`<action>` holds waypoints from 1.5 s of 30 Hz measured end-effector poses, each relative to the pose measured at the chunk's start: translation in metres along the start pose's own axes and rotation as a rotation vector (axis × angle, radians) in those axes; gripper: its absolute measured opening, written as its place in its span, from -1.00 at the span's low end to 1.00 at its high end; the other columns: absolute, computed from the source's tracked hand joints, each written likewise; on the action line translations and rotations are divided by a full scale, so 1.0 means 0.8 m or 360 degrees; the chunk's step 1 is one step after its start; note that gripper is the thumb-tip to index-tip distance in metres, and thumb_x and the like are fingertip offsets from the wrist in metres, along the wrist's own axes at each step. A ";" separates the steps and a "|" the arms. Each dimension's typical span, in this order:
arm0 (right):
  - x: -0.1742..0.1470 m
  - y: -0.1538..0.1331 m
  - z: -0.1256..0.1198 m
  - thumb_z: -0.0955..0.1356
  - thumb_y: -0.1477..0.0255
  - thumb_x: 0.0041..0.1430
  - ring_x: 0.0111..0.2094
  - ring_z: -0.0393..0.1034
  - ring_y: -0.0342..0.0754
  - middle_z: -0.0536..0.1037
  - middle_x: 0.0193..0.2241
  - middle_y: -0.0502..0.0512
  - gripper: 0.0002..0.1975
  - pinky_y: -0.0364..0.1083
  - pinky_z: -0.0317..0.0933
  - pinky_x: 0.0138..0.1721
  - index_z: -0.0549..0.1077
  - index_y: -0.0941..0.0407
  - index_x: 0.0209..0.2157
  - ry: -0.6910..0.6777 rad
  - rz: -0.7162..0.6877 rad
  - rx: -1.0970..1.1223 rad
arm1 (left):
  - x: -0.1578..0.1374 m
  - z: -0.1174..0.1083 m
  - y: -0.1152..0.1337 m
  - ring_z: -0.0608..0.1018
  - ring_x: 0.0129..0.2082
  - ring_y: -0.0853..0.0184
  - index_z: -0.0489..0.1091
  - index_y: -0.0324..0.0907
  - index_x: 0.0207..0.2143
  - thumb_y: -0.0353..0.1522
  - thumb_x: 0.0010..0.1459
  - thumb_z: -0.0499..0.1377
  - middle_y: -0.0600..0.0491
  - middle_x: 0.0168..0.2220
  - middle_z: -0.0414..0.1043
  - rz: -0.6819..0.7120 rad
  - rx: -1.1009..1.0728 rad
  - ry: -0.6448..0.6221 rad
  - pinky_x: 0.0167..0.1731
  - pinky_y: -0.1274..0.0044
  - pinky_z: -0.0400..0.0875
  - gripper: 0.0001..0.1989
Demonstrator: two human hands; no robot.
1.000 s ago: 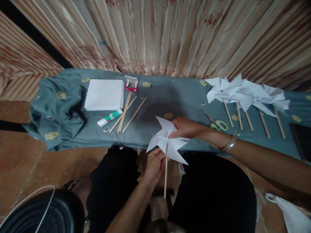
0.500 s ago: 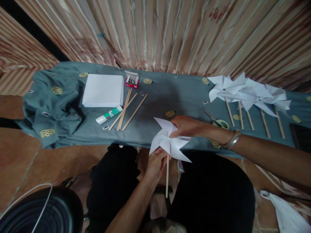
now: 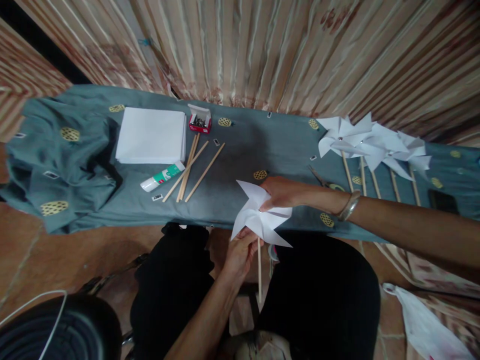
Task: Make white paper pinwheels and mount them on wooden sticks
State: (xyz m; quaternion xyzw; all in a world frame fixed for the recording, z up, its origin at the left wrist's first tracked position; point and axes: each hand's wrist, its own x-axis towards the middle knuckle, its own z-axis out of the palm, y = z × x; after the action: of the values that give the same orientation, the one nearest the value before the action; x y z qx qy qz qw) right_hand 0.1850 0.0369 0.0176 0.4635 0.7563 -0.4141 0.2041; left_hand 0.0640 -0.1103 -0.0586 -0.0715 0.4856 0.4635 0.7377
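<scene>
A white paper pinwheel (image 3: 250, 220) on a thin wooden stick (image 3: 259, 275) is held just over the table's front edge. From below, my left hand (image 3: 242, 250) is closed around the top of the stick, behind the lower blades. My right hand (image 3: 279, 192) grips the pinwheel from the upper right, its thumb close to the small pin at the centre. Most of the right fingers are hidden behind the paper. Scissors (image 3: 335, 186) lie beside my right forearm, partly covered by it.
On the cloth-covered table (image 3: 240, 155) are a stack of white paper (image 3: 152, 135), an opened box of metal pins (image 3: 200, 120), a glue stick (image 3: 161, 177) and several loose wooden sticks (image 3: 204, 172). Finished-looking pinwheels (image 3: 369, 142) overlap at the right, near a dark phone-like object (image 3: 443, 201).
The view has shifted slightly, so the table items sit a little differently in frame. Both hands keep nearly the same hold on the pinwheel, the right thumb still near its centre.
</scene>
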 end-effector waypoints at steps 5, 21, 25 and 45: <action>0.001 -0.006 -0.002 0.45 0.40 -0.01 -0.34 0.50 -0.03 0.66 -0.36 0.17 -0.76 -0.23 0.14 -0.46 0.62 0.26 -0.30 -0.0032 0.0081 -0.0097 | 0.000 0.002 0.003 0.47 -0.58 0.46 0.45 -0.23 -0.60 -0.48 -0.56 0.48 0.14 -0.59 0.47 -0.0040 -0.0031 -0.0072 -0.47 0.61 0.43 -0.65; -0.002 -0.008 0.000 0.42 0.37 0.04 -0.35 0.51 -0.07 0.66 -0.38 0.09 -0.78 -0.24 0.18 -0.42 0.62 0.21 -0.32 -0.0041 0.0098 -0.0061 | 0.005 -0.003 0.002 0.44 -0.55 0.43 0.51 -0.27 -0.55 -0.42 -0.45 0.46 0.08 -0.56 0.47 -0.0077 -0.0046 -0.0177 -0.50 0.57 0.32 -0.70; -0.002 -0.009 0.000 0.41 0.38 0.05 -0.33 0.51 -0.06 0.66 -0.38 0.10 -0.80 -0.24 0.18 -0.42 0.61 0.21 -0.32 -0.0048 0.0091 -0.0049 | 0.004 -0.004 0.004 0.41 -0.58 0.45 0.51 -0.27 -0.53 -0.38 -0.41 0.45 0.08 -0.56 0.45 -0.0081 0.0002 -0.0216 -0.50 0.56 0.29 -0.70; -0.006 -0.010 -0.002 0.42 0.40 0.07 -0.31 0.50 -0.05 0.63 -0.39 0.08 -0.82 -0.24 0.18 -0.42 0.61 0.21 -0.32 -0.0062 0.0090 -0.0023 | 0.003 -0.004 0.001 0.42 -0.60 0.44 0.52 -0.26 -0.55 -0.37 -0.41 0.45 0.08 -0.59 0.46 -0.0048 0.0035 -0.0179 -0.51 0.57 0.30 -0.72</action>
State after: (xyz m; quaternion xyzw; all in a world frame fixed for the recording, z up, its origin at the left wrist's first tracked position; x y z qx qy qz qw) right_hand 0.1810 0.0339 0.0256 0.4751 0.7416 -0.4118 0.2338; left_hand 0.0616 -0.1103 -0.0622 -0.0445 0.4474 0.4503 0.7714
